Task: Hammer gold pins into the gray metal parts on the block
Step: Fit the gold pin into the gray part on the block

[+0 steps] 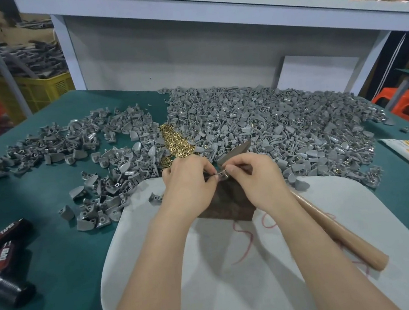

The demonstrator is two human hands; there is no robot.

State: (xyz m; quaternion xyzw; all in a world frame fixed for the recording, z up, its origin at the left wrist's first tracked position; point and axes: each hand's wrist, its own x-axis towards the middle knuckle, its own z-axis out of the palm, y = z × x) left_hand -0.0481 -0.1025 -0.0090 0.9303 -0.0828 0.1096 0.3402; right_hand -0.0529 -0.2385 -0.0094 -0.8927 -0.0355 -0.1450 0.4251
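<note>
My left hand (188, 182) and right hand (254, 174) each pinched one small gray metal part (222, 174) between curled fingertips, just above the dark block (226, 203). The hammer (334, 229) lay under my right wrist, handle running toward me and rightward, head pointing away. A yellow crate (38, 89) held long gray pieces (42, 58).

black TAPER-labelled item (3, 256): table left | yellow crate (43, 89): back left | orange stool (406, 103): right
</note>
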